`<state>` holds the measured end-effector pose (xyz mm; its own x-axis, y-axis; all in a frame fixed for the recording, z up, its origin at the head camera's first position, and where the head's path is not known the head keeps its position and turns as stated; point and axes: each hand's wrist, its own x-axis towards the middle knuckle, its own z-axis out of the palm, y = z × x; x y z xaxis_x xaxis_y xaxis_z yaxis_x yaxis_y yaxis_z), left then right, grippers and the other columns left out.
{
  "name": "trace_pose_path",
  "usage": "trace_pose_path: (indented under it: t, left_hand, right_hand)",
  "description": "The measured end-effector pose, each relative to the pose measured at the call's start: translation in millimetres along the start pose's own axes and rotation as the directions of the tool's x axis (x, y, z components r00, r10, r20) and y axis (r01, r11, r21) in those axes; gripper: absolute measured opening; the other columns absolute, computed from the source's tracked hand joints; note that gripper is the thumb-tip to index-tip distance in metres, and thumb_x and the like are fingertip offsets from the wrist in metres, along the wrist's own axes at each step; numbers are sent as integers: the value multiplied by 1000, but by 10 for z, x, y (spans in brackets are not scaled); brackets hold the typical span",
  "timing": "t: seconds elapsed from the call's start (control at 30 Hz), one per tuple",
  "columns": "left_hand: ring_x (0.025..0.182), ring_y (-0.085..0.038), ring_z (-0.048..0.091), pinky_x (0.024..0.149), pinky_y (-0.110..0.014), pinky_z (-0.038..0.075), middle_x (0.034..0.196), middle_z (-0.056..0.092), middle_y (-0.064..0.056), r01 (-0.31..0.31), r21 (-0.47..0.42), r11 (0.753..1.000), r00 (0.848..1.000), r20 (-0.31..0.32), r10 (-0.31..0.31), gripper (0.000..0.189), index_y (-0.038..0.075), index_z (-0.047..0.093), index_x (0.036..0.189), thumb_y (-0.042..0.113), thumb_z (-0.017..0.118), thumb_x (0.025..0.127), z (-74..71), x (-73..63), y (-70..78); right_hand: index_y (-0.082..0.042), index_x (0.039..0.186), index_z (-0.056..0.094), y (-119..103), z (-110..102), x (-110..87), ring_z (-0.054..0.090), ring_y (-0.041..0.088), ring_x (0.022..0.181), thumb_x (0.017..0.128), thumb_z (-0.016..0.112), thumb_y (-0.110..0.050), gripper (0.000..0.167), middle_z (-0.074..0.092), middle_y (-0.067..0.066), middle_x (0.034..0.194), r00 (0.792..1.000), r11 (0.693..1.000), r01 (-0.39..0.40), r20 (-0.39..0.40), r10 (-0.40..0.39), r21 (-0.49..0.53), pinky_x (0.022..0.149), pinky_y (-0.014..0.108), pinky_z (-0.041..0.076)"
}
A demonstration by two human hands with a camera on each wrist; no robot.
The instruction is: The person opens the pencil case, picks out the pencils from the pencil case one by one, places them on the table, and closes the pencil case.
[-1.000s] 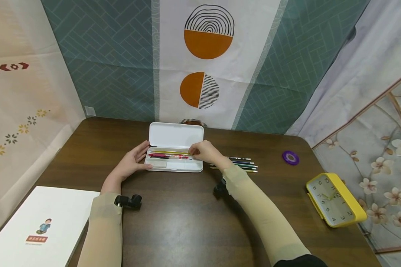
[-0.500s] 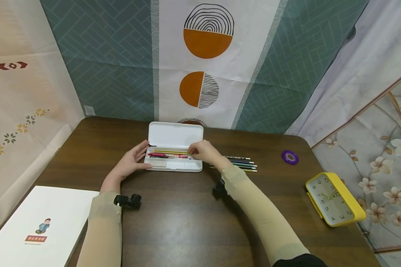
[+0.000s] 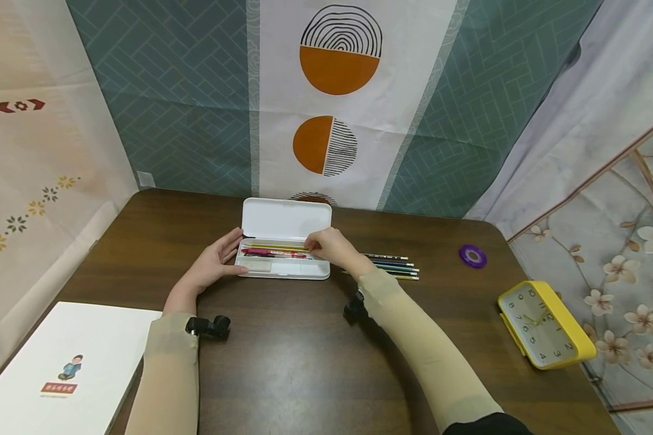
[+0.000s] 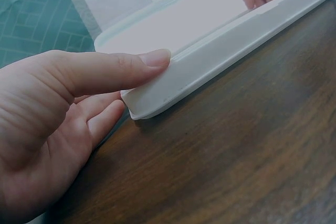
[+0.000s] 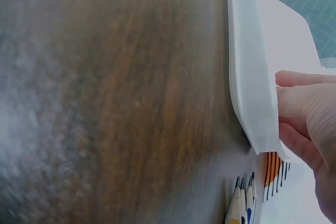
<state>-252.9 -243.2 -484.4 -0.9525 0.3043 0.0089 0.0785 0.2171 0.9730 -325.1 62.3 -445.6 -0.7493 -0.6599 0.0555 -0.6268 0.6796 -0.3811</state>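
Note:
An open white pencil case (image 3: 283,270) lies mid-table with its lid (image 3: 286,220) folded back. Inside are a yellow pencil (image 3: 277,246), a red pen (image 3: 272,252) and a pale eraser (image 3: 258,266). My left hand (image 3: 214,263) grips the case's left end, thumb on the front rim (image 4: 157,59) and fingers behind the end. My right hand (image 3: 332,248) reaches into the right end, fingertips pinching the yellow pencil's right tip. In the right wrist view its thumb (image 5: 302,80) lies over the case wall (image 5: 252,77). Several loose pencils (image 3: 394,267) lie right of the case.
A yellow alarm clock (image 3: 546,326) lies at the right front, with a purple tape roll (image 3: 473,256) behind it. At the left front corner is a white book (image 3: 60,368). Patterned cloth hangs behind the brown table (image 3: 305,362).
My right hand's fingertips have crept slightly left along the yellow pencil. The left hand and the case have stayed put.

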Motion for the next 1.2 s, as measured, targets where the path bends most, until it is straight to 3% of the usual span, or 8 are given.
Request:
trace_pose_path:
  t: [0.33,0.97,1.2]
  left_hand:
    - [151,-32,15,120,-32,24,164,13,-15,6,-15,1000,1000,5,-6,101,3,8,157,0,76,82,9,0,13]
    - [150,-32,16,120,-37,22,164,14,-15,2,-6,1000,1000,1,-2,101,3,8,157,1,76,82,-2,14,-18]
    - [150,-31,16,120,-37,22,164,14,-14,0,-4,1000,1000,0,0,101,4,9,157,1,76,82,-4,13,-22]
  right_hand:
    - [-7,98,76,8,12,10,71,14,88,86,74,-7,12,75,5,94,1000,1000,7,7,-7,-4,80,26,59]
    - [-5,103,75,-78,8,7,70,17,91,89,70,-6,15,75,7,99,997,997,-74,22,74,-4,82,30,59]
    - [-3,104,74,-67,9,5,70,17,88,87,71,-5,17,75,8,97,997,997,-76,-17,76,19,79,29,60]
